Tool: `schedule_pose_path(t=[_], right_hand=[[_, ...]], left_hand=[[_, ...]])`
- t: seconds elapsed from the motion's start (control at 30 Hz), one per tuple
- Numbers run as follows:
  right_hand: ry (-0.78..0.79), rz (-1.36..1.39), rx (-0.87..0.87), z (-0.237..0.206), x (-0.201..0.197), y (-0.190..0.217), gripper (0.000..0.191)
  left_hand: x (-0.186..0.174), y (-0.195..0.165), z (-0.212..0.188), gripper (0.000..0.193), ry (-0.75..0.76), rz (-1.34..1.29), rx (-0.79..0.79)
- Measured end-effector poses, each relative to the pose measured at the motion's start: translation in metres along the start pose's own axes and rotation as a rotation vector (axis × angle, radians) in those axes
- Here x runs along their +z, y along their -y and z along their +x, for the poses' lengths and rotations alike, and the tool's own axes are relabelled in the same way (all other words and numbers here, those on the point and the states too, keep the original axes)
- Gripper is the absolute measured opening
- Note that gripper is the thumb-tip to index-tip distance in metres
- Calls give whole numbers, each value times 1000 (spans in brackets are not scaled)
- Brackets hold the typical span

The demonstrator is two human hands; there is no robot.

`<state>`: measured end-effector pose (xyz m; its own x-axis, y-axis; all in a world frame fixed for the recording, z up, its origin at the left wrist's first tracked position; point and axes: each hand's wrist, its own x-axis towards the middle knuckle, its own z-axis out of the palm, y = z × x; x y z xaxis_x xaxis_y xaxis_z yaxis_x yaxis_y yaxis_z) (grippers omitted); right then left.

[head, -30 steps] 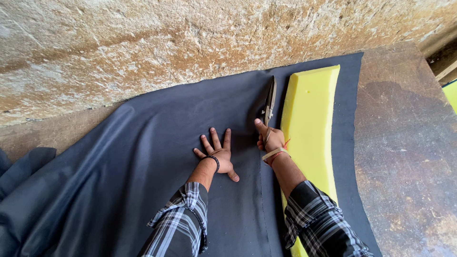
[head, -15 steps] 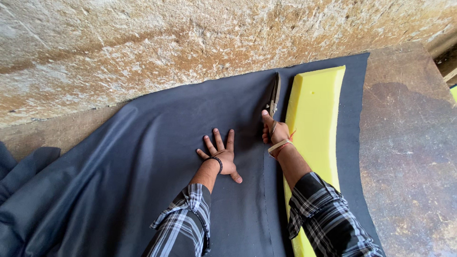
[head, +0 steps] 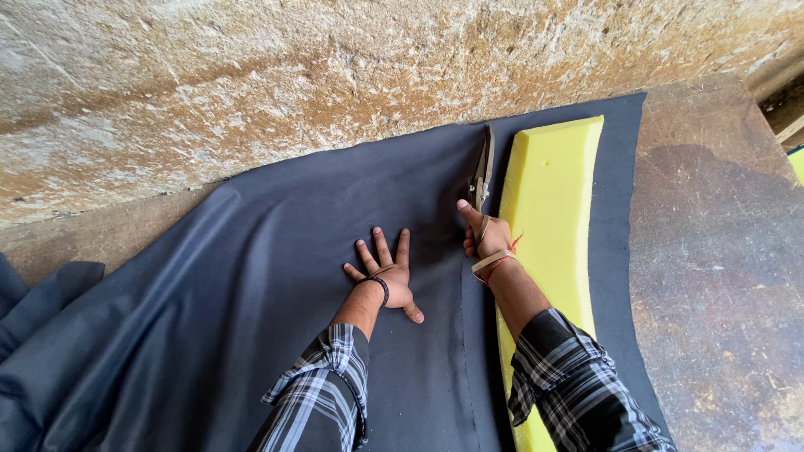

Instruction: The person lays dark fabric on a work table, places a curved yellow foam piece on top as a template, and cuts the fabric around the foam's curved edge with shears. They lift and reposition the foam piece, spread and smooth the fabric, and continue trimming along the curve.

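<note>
A large dark grey fabric sheet (head: 251, 293) lies spread over a brown work surface. My left hand (head: 387, 272) rests flat on the fabric with its fingers spread. My right hand (head: 486, 236) grips a pair of scissors (head: 482, 167) whose blades point away from me along the fabric. A cut line runs back from the scissors toward me. Just right of the scissors, a long yellow foam block (head: 553, 201) lies on the fabric, and my right forearm crosses its near end.
A rough stone wall (head: 335, 75) rises along the far edge of the fabric. Brown worn board (head: 720, 268) extends to the right of the fabric. Loose folds of the fabric (head: 42, 335) bunch at the left.
My right hand and the scissors have moved forward along the fabric beside the foam. My left hand has stayed flat on the fabric.
</note>
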<state>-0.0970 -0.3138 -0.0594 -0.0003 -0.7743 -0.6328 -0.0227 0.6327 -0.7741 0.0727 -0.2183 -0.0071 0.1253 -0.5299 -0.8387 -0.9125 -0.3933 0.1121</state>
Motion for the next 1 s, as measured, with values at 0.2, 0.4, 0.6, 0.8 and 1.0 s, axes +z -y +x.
schedule_pose_path(t=[0.2, 0.4, 0.6, 0.8, 1.0], right_hand=[[54, 94, 1, 6, 4, 5, 52], [29, 81, -27, 18, 5, 7, 51], [60, 183, -34, 17, 4, 1, 51], [19, 107, -70, 22, 8, 1, 52], [46, 136, -84, 20, 9, -7, 52]], left_hand=[[1, 0, 1, 166, -6, 4, -2], [1, 1, 0, 166, -2, 2, 2], [-1, 1, -2, 166, -2, 1, -6], [-2, 0, -7, 167, -8, -9, 4], [-2, 3, -8, 168, -13, -5, -4]])
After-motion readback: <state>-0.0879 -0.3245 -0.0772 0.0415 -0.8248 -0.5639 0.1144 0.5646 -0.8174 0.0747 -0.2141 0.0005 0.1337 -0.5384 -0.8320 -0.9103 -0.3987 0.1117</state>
